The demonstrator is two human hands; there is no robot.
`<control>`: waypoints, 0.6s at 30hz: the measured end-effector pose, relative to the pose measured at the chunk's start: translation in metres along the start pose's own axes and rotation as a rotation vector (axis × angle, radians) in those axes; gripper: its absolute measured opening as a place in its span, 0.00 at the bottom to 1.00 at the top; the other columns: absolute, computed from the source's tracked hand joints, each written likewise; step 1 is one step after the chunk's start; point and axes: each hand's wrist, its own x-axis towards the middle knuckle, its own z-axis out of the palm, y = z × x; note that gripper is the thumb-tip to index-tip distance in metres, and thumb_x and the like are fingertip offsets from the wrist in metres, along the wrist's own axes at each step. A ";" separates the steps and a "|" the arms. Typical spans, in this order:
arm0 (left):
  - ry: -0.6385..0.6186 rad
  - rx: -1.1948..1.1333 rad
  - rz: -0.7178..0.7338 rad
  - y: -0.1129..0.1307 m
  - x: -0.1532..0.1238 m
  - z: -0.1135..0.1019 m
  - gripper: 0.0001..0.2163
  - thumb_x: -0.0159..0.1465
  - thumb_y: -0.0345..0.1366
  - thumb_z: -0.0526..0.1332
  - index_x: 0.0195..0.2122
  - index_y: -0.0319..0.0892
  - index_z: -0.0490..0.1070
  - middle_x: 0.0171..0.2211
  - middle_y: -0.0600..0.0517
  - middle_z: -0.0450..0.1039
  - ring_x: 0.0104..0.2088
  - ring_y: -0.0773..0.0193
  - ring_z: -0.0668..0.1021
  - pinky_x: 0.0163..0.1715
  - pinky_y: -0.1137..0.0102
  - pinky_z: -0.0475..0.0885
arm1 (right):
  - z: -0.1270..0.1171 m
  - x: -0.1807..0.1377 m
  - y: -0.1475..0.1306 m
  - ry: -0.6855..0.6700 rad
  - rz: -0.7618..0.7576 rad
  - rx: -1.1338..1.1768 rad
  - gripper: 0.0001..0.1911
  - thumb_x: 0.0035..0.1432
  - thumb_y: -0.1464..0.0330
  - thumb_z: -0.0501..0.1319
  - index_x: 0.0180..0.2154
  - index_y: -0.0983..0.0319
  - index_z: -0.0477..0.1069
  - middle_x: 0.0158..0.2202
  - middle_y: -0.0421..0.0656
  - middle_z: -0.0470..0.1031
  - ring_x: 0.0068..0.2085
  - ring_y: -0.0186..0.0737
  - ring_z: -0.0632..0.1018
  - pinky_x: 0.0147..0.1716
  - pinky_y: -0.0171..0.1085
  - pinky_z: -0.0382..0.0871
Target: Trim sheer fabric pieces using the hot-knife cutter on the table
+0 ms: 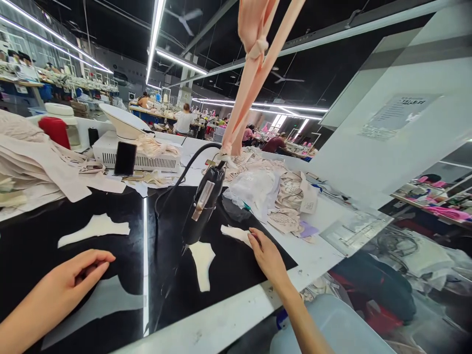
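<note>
The left hand (73,278) is positioned beside the grey piece (108,297), thumb and forefinger tips slightly apart and the other fingers curled; the left cream piece (94,229) lies flat just beyond it. The right hand (268,253) reaches over the black mat (239,275), with thumb and forefinger at the right-hand end of the right cream piece (236,233). The remainder of this piece extends leftward from the fingertips; whether they clamp the end or only touch it cannot be told. The centre cream piece (203,263) lies between the hands, nearer the right, at the lower end of the black tool (202,206). The tool is suspended at a tilt from peach bands (245,93). Behind the mat are a plastic bag (254,189), an upright phone (125,158) and a white machine (147,160). Farther back, a person in white (183,121) sits at a table.
</note>
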 end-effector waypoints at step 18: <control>-0.163 0.129 0.057 -0.014 0.007 -0.005 0.23 0.63 0.60 0.55 0.47 0.52 0.78 0.39 0.54 0.81 0.37 0.57 0.82 0.37 0.71 0.77 | 0.014 -0.011 -0.029 0.010 -0.176 -0.279 0.17 0.67 0.60 0.62 0.54 0.62 0.71 0.52 0.48 0.74 0.49 0.46 0.78 0.49 0.50 0.75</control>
